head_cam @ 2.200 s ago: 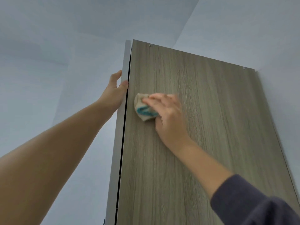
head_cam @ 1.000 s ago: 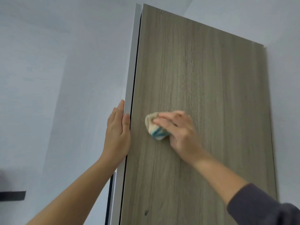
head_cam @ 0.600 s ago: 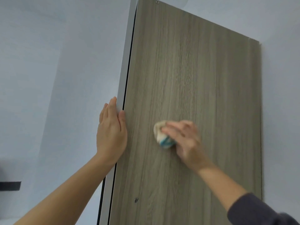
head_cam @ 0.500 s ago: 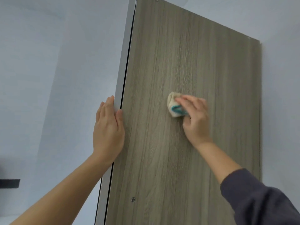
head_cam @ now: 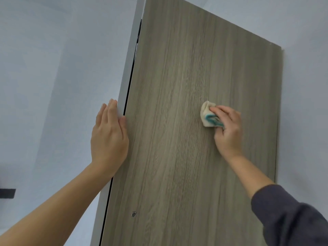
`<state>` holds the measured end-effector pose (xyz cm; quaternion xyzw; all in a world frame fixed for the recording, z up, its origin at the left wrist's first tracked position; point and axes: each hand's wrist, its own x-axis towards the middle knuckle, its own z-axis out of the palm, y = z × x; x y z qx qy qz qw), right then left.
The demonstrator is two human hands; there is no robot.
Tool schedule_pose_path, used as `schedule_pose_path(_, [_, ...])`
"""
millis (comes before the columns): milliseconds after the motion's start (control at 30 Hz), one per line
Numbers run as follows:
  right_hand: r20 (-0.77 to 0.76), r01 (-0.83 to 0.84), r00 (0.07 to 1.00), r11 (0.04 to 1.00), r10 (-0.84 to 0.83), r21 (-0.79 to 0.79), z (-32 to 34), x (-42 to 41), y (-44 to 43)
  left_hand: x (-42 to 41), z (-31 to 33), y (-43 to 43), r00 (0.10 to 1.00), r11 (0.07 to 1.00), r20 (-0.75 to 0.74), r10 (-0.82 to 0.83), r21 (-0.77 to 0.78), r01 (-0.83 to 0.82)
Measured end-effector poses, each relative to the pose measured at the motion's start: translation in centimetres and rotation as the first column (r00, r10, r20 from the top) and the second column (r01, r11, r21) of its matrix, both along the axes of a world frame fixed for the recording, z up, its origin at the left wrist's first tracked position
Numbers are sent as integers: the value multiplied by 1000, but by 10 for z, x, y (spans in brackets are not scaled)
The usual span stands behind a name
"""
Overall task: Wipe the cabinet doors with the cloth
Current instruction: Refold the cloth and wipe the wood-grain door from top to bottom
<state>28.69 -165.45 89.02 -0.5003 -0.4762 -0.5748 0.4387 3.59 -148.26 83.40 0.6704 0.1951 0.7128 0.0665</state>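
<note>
I see right hand (head_cam: 228,130) gripping bunched cloth (head_cam: 208,115) against wood-grain cabinet door (head_cam: 177,77); left hand (head_cam: 108,137), flat, holding nothing, rests on door's left edge.

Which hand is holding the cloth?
The right hand, with the dark sleeve, grips the cream-and-teal cloth against the cabinet door. The bare-armed left hand has no cloth and rests on the door's edge.

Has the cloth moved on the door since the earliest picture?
Yes: the cloth has slid rightward across the cabinet door, away from its left edge.
</note>
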Motion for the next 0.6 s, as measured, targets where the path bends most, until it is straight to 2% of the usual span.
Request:
schedule_pose_path(67, [27, -15, 1000, 1000, 14, 10, -25, -3, 1, 0, 0, 1, 1000, 1000, -6, 11, 7, -11])
schedule_pose_path(200, [124, -36, 991, 988, 55, -149, -127, -5, -8, 0, -2, 0, 1000, 1000, -8, 19, 5, -19])
schedule_pose_path(267, [130, -41, 989, 979, 68, -200, -115, 6, -15, 2, -1, 0, 1000, 1000, -6, 14, 0, -14])
schedule_pose_path(433, [-59, 24, 998, 999, -22, 29, -22, 20, -20, 0, -1, -1, 1000, 1000, -3, 26, -1, -26])
schedule_pose_path(500, [-57, 59, 997, 997, -56, 52, -28, 19, -21, 1, 0, -1, 999, 999, -7, 32, 3, -32])
schedule_pose_path(600, [-30, 67, 997, 998, -67, 0, -91, 16, -25, 1, -1, -1, 999, 999, -9, 45, 2, -45])
